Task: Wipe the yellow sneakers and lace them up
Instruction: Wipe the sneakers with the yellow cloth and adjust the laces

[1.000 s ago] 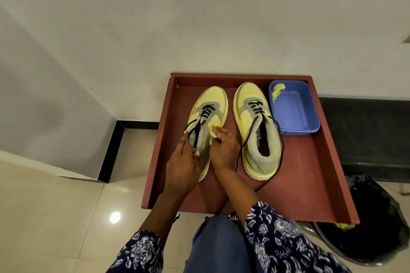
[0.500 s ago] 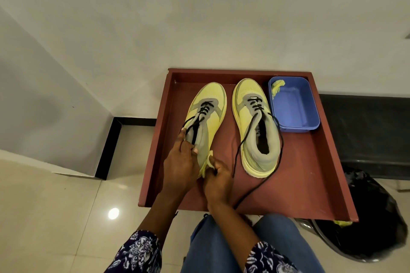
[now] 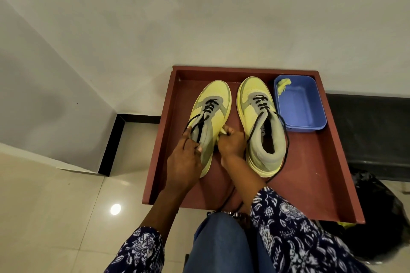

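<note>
1. Your red tray (image 3: 310, 173) lies flat in front of your knees with its far rim against the white wall (image 3: 199, 17); it carries both sneakers and a tub.
2. A black bag (image 3: 381, 210) sits on the floor just past the tray's right near corner.
3. The right sneaker (image 3: 259, 122) stands upright on the tray, toe to the wall, its collar wide open and facing you. Its black lace (image 3: 286, 150) is threaded only through the front eyelets; the loose ends trail down both sides, and one runs over the tray's near edge toward your lap.
4. The left sneaker (image 3: 213, 117) lies just beside it, toe to the wall as well, tipped a little so its inner side faces the other shoe. Only its front eyelets are laced too.
5. The blue tub (image 3: 310, 117) sits in the tray's far right corner, just beside the right sneaker, with a yellow cloth (image 3: 282, 86) crumpled in its far left corner.
6. Your left hand (image 3: 184, 157) covers the left sneaker's heel end; its grip is clamped on the collar, fingers curled over the outer side.
7. Your right hand (image 3: 230, 144) is between the two shoes, its grip pinched on a small pale yellow rag (image 3: 223, 132) pressed to the left sneaker's inner side.
</note>
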